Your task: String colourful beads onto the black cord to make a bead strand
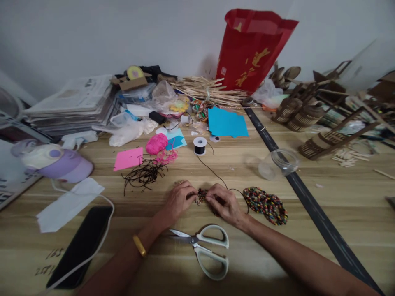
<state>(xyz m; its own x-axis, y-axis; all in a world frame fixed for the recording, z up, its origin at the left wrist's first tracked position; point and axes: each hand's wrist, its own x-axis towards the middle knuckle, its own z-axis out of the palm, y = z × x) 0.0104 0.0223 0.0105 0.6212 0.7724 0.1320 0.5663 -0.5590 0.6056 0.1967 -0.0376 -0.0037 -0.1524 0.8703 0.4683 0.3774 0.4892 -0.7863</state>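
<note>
A small pile of dark and brown beads (201, 196) lies on the table between my two hands. My left hand (180, 200) reaches the pile from the left, thumb and forefinger pinched at its edge. From the right, my right hand (227, 203) also pinches at the beads; what sits between its fingertips is too small to make out. Thin black cord (212, 172) runs from a white spool (200, 146) to my right hand and loops beside it. Just right of that hand lies a coiled strand of multicoloured beads (266, 205). Scissors (197, 246) with pale handles rest, blades parted, below my hands.
Left are black cord scraps (145, 176), pink yarn (156, 144), pink paper (128, 158), a phone (80, 246) with a white cable across it, and a purple cap (66, 162). Right stand a clear jar (277, 163) and woven baskets (321, 142). Behind is a red bag (253, 49).
</note>
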